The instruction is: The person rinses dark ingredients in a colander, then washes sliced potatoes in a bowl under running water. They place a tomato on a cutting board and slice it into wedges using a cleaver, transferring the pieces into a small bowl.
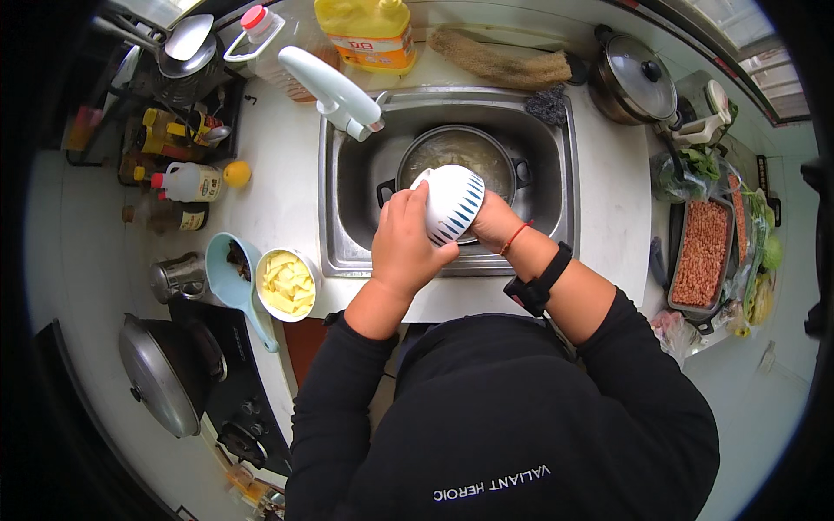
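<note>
My left hand (408,241) grips a white ceramic bowl (449,202) from the outside, its fingers spread along the wall. Dark blue-green leaf-like strokes decorate the bowl, which is tilted with its base towards me. On the right side, my right hand (493,218) reaches in at the bowl's rim; its fingers are hidden behind or inside the bowl. Below the bowl, a metal pot (456,133) with black handles holds cloudy water. That pot stands in the stainless steel sink (358,163). The white faucet (332,91) rises at the sink's back left.
Left of the sink stand a bowl of pale yellow slices (287,284) and a light blue ladle (229,270). A lidded wok (159,374) sits on the black gas stove (251,391). Right are a lidded pot (635,75) and a tray of minced meat (700,254). A steel-wool scrubber (547,106) rests on the sink's rim.
</note>
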The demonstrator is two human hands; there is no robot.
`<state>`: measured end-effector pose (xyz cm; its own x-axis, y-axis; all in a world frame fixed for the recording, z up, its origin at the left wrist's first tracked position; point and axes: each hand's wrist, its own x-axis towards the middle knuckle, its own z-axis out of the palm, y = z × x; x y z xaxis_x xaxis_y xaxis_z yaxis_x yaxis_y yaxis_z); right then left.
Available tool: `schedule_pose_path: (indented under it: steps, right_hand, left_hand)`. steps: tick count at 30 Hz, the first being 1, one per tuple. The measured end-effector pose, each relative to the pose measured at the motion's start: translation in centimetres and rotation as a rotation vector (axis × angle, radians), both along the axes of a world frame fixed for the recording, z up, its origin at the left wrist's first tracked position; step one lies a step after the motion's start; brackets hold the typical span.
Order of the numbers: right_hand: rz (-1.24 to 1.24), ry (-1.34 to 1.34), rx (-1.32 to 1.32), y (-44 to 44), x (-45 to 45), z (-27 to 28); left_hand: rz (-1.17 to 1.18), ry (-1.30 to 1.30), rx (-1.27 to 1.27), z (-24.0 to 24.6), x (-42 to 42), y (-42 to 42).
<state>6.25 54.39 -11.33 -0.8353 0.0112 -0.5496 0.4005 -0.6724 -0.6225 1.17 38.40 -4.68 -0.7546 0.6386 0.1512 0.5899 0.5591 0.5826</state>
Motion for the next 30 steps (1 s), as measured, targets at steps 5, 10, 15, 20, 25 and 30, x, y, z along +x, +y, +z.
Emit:
schedule_pose_path:
  steps: [5, 10, 15, 20, 25, 30]
  right_hand:
    - [-0.075, 0.100, -0.327, -0.2, 0.7, -0.4]
    - [-0.106, 0.094, -0.361, -0.2, 0.9, -0.2]
    - [-0.098, 0.076, -0.348, -0.2, 1.1, 0.0]
    - [-0.096, 0.079, -0.304, -1.0, 1.5, 0.1]
    - [-0.076, 0.101, -0.258, -2.1, 1.8, 0.4]
    - [-0.110, -0.010, -0.090, -0.9, 3.2, 1.6]
  left_hand:
    - [-0.108, 0.152, -0.101, 2.1, 0.3, 0.9]
    - [-0.157, 0.220, -0.114, 2.7, 0.4, 1.3]
    - [-0.137, 0.182, -0.082, 2.3, 0.7, 0.9]
    - [-0.101, 0.084, -0.041, 1.7, 1.6, 0.1]
    - [-0.110, 0.078, -0.007, 1.1, 2.0, -1.4]
    - [0.092, -0.040, 0.126, 0.1, 0.4, -3.9]
